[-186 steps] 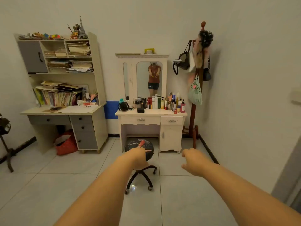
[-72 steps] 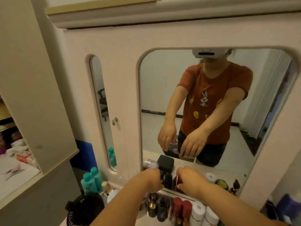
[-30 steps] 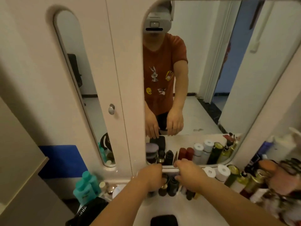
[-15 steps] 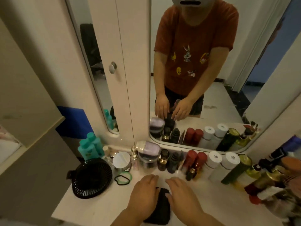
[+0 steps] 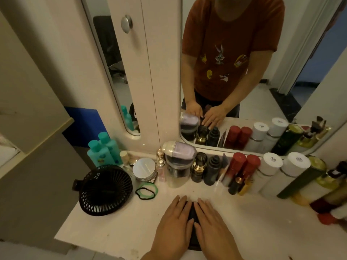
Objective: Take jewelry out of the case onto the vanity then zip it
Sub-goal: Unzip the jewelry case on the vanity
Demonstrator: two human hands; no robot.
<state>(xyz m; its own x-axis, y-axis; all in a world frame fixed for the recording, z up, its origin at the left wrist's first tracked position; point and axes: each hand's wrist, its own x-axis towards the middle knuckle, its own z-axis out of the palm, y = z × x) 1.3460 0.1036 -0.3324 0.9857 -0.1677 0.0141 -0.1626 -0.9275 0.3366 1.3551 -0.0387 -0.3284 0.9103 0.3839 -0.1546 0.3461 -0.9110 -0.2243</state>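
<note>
left hand (image 5: pixel 173 225), right hand (image 5: pixel 213 226) now flat, covering more of case (image 5: pixel 191 214)

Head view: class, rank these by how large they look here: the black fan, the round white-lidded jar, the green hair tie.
1. black fan
2. white-lidded jar
3. green hair tie: its loop looks close to the jar's size, so this order is unsure.
</note>
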